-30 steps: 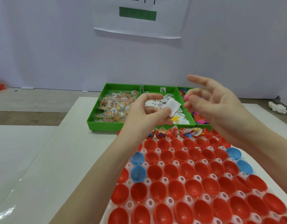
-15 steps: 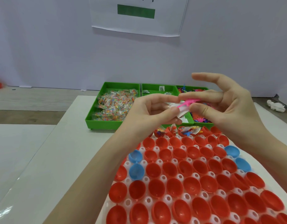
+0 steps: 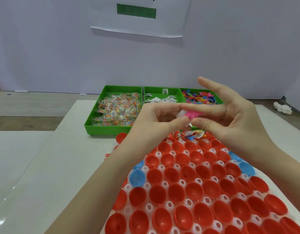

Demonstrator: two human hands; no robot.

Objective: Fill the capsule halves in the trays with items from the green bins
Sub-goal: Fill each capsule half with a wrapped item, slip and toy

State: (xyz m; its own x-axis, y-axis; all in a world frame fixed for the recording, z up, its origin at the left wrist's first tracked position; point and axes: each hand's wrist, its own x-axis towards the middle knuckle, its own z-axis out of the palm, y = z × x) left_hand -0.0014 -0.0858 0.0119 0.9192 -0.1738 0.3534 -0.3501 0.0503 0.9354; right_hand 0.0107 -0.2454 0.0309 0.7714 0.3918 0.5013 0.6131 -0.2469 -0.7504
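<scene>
Since a moment ago the two hands have closed right in on each other, fingertips now meeting above the far end of the tray, the pink piece and white slip caught between them.

Biggest first: the white table (image 3: 64, 166) carries everything. Across its near right part spreads the clear capsule tray (image 3: 164, 184), packed with open red capsule halves (image 3: 176, 193), and a few blue halves (image 3: 137, 177) sit towards its left and right edges. At the tray's far edge a couple of halves already hold small packets.

Along the table's far edge, three green bins stand side by side, touching: the left bin (image 3: 92, 122) heaped with clear wrapped packets, the middle bin (image 3: 160, 91) with white paper slips, the right bin (image 3: 184, 92) with bright little plastic figures.

Now the hands. The left hand (image 3: 151, 122) is curled, thumb and forefinger pinching a white slip (image 3: 180, 114). The right hand (image 3: 230, 119) pinches a pink toy figure (image 3: 192, 114) between thumb and middle finger, its forefinger lifted free and stretched out. Slip and figure are touching, held up in front of the middle bin's near wall.
</scene>
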